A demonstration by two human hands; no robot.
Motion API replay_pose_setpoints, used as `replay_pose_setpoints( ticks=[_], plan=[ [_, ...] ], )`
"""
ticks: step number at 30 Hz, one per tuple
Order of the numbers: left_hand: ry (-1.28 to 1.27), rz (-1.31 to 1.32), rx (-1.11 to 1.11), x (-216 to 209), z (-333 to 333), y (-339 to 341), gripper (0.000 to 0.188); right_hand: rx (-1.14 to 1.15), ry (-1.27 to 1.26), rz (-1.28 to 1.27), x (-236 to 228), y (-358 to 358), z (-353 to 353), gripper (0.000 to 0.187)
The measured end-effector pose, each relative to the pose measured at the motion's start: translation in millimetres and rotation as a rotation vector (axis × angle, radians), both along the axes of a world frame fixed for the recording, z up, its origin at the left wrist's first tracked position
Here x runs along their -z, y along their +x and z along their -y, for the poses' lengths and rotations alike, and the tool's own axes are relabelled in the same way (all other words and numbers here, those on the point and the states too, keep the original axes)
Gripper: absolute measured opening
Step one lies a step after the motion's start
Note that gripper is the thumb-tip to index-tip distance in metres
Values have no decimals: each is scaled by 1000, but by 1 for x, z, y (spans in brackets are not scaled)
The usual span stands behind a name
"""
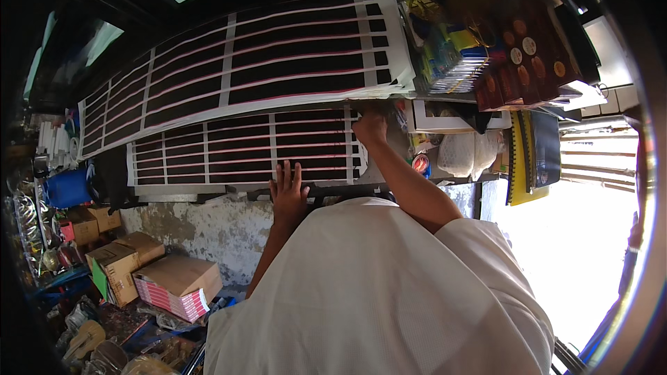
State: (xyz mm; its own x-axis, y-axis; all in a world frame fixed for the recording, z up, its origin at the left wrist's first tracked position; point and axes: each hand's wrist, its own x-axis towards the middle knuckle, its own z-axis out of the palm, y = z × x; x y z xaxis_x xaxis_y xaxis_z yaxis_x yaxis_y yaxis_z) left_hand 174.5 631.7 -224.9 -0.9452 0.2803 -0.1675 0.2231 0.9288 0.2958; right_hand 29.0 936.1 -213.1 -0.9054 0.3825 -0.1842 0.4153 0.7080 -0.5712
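Note:
A long sheet (240, 140) printed with black panels, white strips and thin pink lines lies in front of me. My left hand (288, 186) rests flat near its front edge, fingers spread. At the sheet's right end, my right hand (370, 127) is closed with its fingers curled down. Whatever those fingers hold, if anything, is hidden. Just behind lies a bigger stack of similar sheets (226, 62), its white right end curling and layered. Its front edge runs close to the far side of the nearer sheet.
Packed pens (455, 73) and dark red boxes (521, 62) stand at the back right. Beside my right forearm are a tape roll (421, 163) and a white plastic bag (458, 155). Yellow and dark spiral notebooks (524, 160) hang farther right. Cardboard boxes (177, 278) sit lower left.

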Motion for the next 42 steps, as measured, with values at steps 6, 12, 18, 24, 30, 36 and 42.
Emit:
replay_pose_setpoints(
  ticks=[6, 12, 18, 24, 30, 36, 42],
  plan=[
    [16, -6, -6, 0, 0, 1, 76, -123, -100, -229, 14, 1, -2, 57],
    [33, -30, -4, 3, 1, 3, 77, -281, -99, -323, 46, -3, -13, 57],
    [46, -30, -6, 4, 2, 2, 79, -199, -172, -300, 52, -8, -17, 52],
    [53, -47, -6, 5, 2, 3, 80, -280, -71, -395, 49, -11, -14, 51],
    [58, -49, -6, 4, 2, 3, 80, -362, -86, -437, 42, -10, -16, 45],
    [80, -32, -17, 1, 2, 4, 79, -373, -101, -403, 51, -24, -16, 33],
    [65, -53, -3, 7, 3, 4, 78, -379, -73, -210, 66, -45, -16, 25]
  ],
)
